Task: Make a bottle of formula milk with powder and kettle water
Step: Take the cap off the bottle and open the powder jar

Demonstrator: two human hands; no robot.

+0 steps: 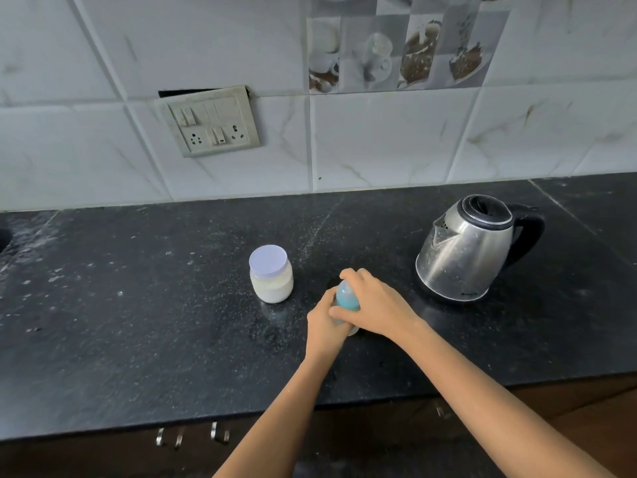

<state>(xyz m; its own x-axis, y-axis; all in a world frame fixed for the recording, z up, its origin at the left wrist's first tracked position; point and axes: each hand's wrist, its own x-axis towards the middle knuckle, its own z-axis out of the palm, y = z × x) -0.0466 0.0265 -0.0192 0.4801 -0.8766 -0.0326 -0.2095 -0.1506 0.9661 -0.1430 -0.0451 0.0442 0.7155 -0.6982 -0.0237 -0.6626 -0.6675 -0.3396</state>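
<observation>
A baby bottle (345,298) with a blue collar and clear cap stands on the black counter (144,326), mostly covered by my hands. My left hand (325,322) grips its lower body from the left. My right hand (370,303) wraps over the cap and collar from the right. A small jar of white powder (271,274) with a pale lilac lid stands closed to the left of the bottle. A steel kettle (470,250) with a black handle and shut lid stands at the right, apart from my hands.
A tiled wall with a switch and socket plate (211,120) rises behind the counter. The counter's front edge runs across the lower part of the view, with metal cabinet handles (193,434) below it. A sink edge (2,238) shows at far left.
</observation>
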